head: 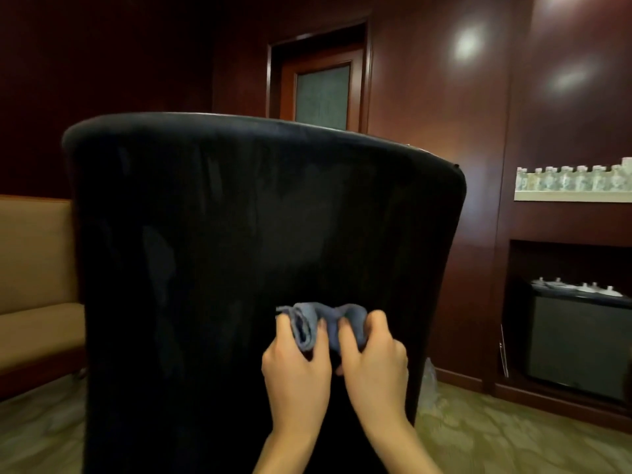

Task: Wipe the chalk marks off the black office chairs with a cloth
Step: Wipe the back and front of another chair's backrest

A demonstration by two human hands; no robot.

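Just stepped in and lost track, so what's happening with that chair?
A person stands behind the black office chair, holding a bunched blue-grey cloth in front of its backrest. The left hand and right hand both grip the cloth. No chalk marks are plainly visible on the dark back.

There is one view, from a camera on the person's head. It looks forward and a little down, very close to the back of a black chair (pixel 260 254), which fills most of the picture.
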